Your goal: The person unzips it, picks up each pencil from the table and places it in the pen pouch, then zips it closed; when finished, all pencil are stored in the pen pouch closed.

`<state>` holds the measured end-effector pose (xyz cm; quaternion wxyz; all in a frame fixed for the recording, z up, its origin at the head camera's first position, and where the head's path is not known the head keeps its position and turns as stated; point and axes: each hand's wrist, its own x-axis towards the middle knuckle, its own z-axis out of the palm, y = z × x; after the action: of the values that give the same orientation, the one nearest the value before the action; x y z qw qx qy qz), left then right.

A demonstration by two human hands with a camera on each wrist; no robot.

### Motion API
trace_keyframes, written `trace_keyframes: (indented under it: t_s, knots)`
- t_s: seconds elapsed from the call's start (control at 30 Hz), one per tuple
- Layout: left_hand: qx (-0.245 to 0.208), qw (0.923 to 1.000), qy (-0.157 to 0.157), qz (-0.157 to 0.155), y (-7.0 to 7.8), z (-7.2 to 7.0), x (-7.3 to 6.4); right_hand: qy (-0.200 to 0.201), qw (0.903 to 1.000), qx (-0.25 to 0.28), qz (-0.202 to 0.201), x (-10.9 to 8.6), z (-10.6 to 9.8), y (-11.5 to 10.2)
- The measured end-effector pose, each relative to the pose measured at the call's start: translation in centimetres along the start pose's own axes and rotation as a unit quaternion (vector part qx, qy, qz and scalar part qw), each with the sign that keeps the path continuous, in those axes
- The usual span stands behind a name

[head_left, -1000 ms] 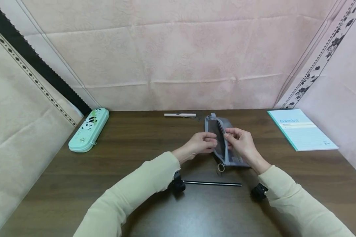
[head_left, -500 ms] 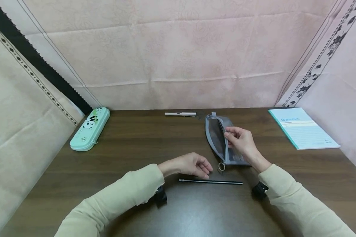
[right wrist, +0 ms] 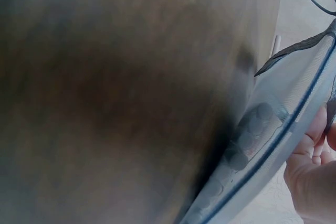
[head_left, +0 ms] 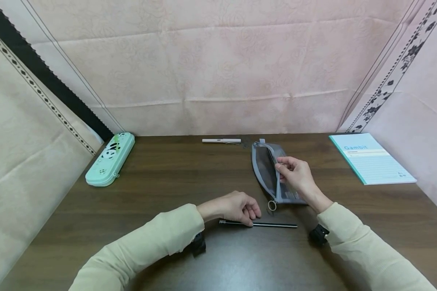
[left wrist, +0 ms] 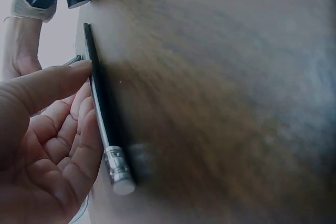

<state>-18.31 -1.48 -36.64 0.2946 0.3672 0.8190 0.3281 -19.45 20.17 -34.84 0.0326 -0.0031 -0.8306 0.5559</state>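
Note:
In the head view my left hand is low over a thin black pencil lying on the table. Its thumb and curled fingers meet the shaft, pinching it; the left wrist view shows the pencil's silver ferrule and white eraser end. My right hand grips one edge of a grey zippered pencil pouch, and its mouth gapes toward the left. A ring pull hangs at the pouch's near end. Through the pouch's clear side, round shapes show in the right wrist view.
A white pen lies at the table's back edge. On the left stands a mint pencil case with a panda picture. A teal-edged notebook lies at the right. Cloth curtains hang behind the wooden table.
My left hand has left the pouch's opening and come down toward me to the pencil, its thumb now on the shaft. The right hand stays on the pouch.

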Motion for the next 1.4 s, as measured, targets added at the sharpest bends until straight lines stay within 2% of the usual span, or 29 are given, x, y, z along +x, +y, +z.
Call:
trace_keyframes:
  t_s: [0.2, 0.33, 0.7, 1.07, 1.4]
  knots:
    - [0.046, 0.9987, -0.008, 0.019, 0.1, 0.1, -0.1, -0.001, 1.0, 0.003, -0.001, 0.0, 0.0, 0.0]
    - [0.065, 0.9976, -0.009, 0.02, 0.2, 0.1, -0.2, 0.001, 1.0, 0.005, -0.005, 0.0, 0.1, 0.1]
    - [0.079, 0.9965, -0.015, 0.025, 0.1, 0.0, -0.5, 0.003, 1.0, 0.004, -0.003, 0.1, 0.2, 0.2]
    - [0.06, 0.9973, -0.036, 0.023, 0.0, -0.5, -0.9, 0.005, 0.9999, 0.015, -0.006, 0.2, 0.2, 0.3]
    - [0.002, 0.9975, -0.06, 0.037, -0.5, -1.0, -1.0, 0.004, 0.9998, 0.013, -0.01, 0.1, 0.2, 0.2]
